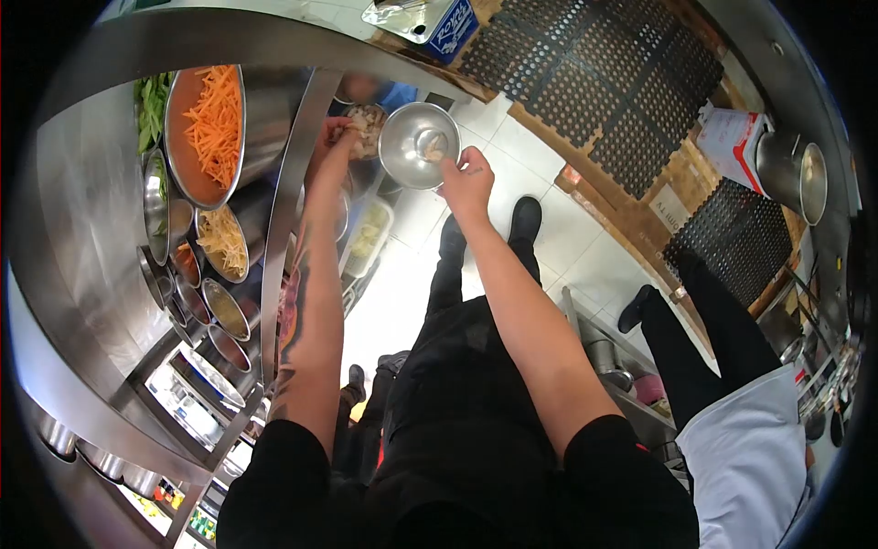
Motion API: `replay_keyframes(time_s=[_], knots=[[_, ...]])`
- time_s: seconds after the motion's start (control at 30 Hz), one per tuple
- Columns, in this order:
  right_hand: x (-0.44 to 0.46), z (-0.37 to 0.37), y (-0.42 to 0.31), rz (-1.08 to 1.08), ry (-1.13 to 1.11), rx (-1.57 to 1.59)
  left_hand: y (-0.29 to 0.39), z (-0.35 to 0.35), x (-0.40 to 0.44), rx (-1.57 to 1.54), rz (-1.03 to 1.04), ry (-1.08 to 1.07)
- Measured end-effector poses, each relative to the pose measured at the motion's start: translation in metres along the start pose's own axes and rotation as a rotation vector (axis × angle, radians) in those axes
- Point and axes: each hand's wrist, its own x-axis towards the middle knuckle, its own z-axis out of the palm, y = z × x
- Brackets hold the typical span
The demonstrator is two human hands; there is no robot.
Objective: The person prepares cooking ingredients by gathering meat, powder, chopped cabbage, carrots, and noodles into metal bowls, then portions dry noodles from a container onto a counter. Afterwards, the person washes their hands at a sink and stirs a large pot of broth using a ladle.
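A round metal bowl (394, 151) hangs over the floor, tilted towards me, with a few pale pieces at its bottom. My right hand (468, 188) is closed on its near right rim, thumb on the inside. At a container of pale, meat-like pieces (368, 128), left of the bowl, is my left hand (337, 137). Its fingers are curled at the edge of the pieces; whatever they hold is hidden. Below that hand, a clear tub with pale green contents (370, 229) stands under the counter edge.
Metal containers of shredded carrot (215, 128), pale shreds (222, 240) and green leaves (153, 110) sit on the left, behind a steel rail (291, 183). Black perforated mats (604, 82) lie ahead. A person in a white apron (745, 448) stands at the right.
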Motion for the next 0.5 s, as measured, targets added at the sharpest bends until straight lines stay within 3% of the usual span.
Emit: replay_keyframes(time_s=[0.1, 0.17, 0.27, 0.37, 0.5], knots=[[-0.003, 0.004, -0.010, 0.028, -0.026, 0.058, -0.003, 0.004, -0.006, -0.124, 0.028, -0.022], [-0.003, 0.007, -0.013, 0.026, -0.040, 0.080, -0.002, 0.004, -0.008, 0.070, 0.058, -0.244], [-0.002, 0.009, -0.018, 0.039, -0.041, 0.054, 0.012, 0.007, -0.018, -0.090, 0.034, -0.343], [0.001, 0.007, -0.014, 0.030, -0.050, 0.070, 0.002, 0.004, -0.017, -0.043, 0.108, -0.174], [0.000, 0.002, -0.014, 0.019, -0.066, 0.096, -0.002, 0.004, -0.016, -0.121, 0.142, -0.153]])
